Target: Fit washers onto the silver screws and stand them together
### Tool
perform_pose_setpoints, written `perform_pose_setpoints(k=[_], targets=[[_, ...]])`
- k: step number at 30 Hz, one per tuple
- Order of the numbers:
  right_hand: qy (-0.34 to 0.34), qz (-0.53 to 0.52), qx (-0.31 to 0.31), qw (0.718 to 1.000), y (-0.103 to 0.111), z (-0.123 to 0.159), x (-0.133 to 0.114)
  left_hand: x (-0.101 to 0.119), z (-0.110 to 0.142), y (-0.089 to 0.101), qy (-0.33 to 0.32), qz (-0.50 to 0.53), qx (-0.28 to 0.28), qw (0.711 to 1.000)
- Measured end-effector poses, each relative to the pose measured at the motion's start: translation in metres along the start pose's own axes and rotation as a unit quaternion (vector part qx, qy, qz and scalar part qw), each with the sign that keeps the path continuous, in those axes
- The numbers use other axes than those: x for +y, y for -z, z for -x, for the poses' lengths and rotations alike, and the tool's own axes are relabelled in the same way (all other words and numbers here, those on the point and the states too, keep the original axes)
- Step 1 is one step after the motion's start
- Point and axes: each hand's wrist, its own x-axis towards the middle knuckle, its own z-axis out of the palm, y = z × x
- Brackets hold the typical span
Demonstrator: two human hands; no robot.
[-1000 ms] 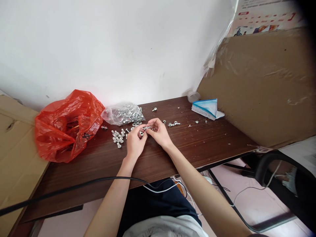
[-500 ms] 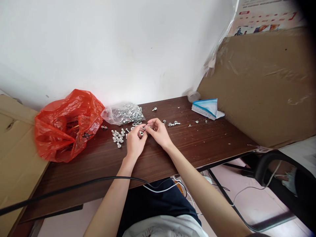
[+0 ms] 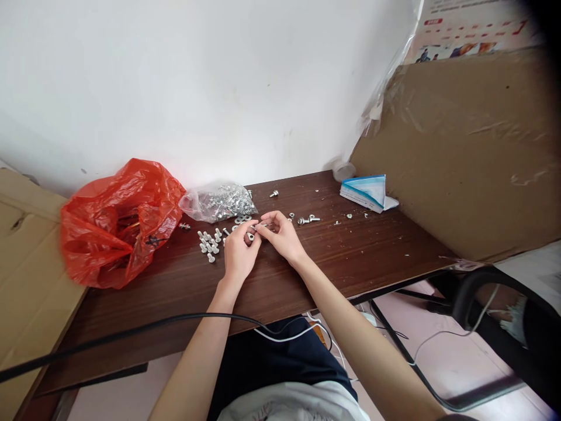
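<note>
My left hand (image 3: 239, 251) and my right hand (image 3: 281, 234) meet over the dark wooden table (image 3: 263, 280). Between the left thumb and fingers sits a small metal washer (image 3: 250, 236). The right fingertips pinch a small silver bolt (image 3: 262, 225) right next to it. Several assembled bolts (image 3: 209, 244) stand in a cluster just left of my left hand. A clear plastic bag of metal hardware (image 3: 220, 202) lies behind the hands, with loose washers (image 3: 242, 219) in front of it.
A red plastic bag (image 3: 116, 219) sits at the table's left. A blue-and-white packet (image 3: 367, 192) lies at the right, by a cardboard sheet (image 3: 464, 152). A few loose bolts (image 3: 307, 220) lie right of my hands. A black cable (image 3: 131, 333) crosses the front edge.
The hands have stayed in place; the right fingertips and the bolt have shifted slightly closer to the washer in the left hand.
</note>
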Motion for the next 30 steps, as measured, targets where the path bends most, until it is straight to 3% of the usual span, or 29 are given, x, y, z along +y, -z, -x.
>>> perform_pose_setpoints(k=[10, 21, 30], targets=[[0.029, -0.005, -0.009, 1.0, 0.0009, 0.0003, 0.0001, -0.0001, -0.0002, 0.0006, 0.003, -0.006, -0.004, 1.0], [0.012, -0.021, -0.009, 1.0, 0.0007, -0.002, 0.0029, -0.0007, -0.0005, 0.0002, 0.006, -0.001, -0.004, 1.0], [0.032, 0.025, -0.008, 0.999, 0.0015, 0.0003, 0.0002, -0.0004, -0.0003, 0.0004, 0.002, -0.004, -0.005, 1.0]])
